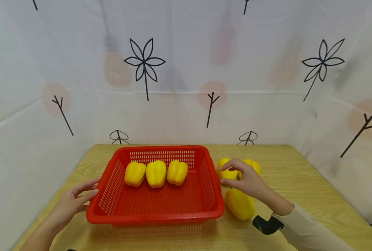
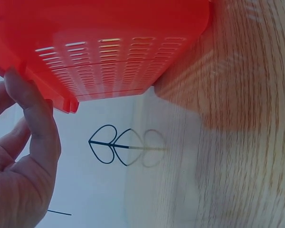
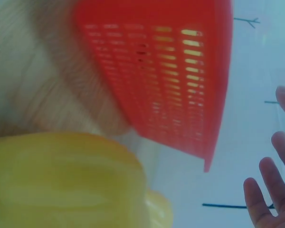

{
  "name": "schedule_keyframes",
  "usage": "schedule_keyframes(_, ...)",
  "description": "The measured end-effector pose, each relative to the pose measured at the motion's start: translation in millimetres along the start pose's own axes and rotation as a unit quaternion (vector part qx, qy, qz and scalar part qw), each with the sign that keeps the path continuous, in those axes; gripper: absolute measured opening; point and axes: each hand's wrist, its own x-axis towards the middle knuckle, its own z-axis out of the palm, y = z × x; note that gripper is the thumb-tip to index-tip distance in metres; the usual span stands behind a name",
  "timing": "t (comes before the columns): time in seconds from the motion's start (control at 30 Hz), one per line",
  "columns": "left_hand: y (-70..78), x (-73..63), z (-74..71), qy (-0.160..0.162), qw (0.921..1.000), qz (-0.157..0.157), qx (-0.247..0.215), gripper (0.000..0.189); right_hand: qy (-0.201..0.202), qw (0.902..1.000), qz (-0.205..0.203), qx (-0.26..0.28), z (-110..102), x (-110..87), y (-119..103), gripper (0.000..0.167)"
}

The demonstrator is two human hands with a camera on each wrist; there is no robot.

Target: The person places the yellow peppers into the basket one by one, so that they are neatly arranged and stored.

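Note:
A red plastic basket (image 1: 154, 219) with slotted walls holds three yellow bell peppers, the left (image 1: 135, 174), middle (image 1: 156, 174) and right one (image 1: 177, 173), in a row. My left hand (image 1: 69, 205) touches the basket's left rim with its fingertips; the left wrist view shows the hand (image 2: 31, 156) beside the rim. Just right of the basket, my right hand (image 1: 248, 179) hovers with fingers apart, holding nothing. Beneath and around it lie a back pepper (image 1: 225, 165), another partly hidden by the hand (image 1: 253, 165), and a larger-looking front pepper (image 1: 240, 205), also close in the right wrist view (image 3: 61, 180).
The basket stands on a light wood-grain table (image 1: 283, 174). White cloth (image 1: 186, 115) printed with flowers and twigs hangs behind the table and along both sides. A black strap piece (image 1: 267, 225) sits at the right wrist.

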Motion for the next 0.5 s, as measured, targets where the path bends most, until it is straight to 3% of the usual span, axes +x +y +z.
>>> schedule_keyframes(0.27, 0.9, -1.4, -0.7, 0.003, 1.0000, 0.003, 0.002, 0.057, 0.008, 0.9999, 0.014, 0.002, 0.3, -15.1, 10.2, 0.027)
schedule_keyframes(0.5, 0.9, -0.9, -0.5, -0.001, 1.0000, 0.005, -0.002, 0.057, -0.014, 0.9985, 0.052, 0.011, 0.2, -28.8, 20.4, 0.028)
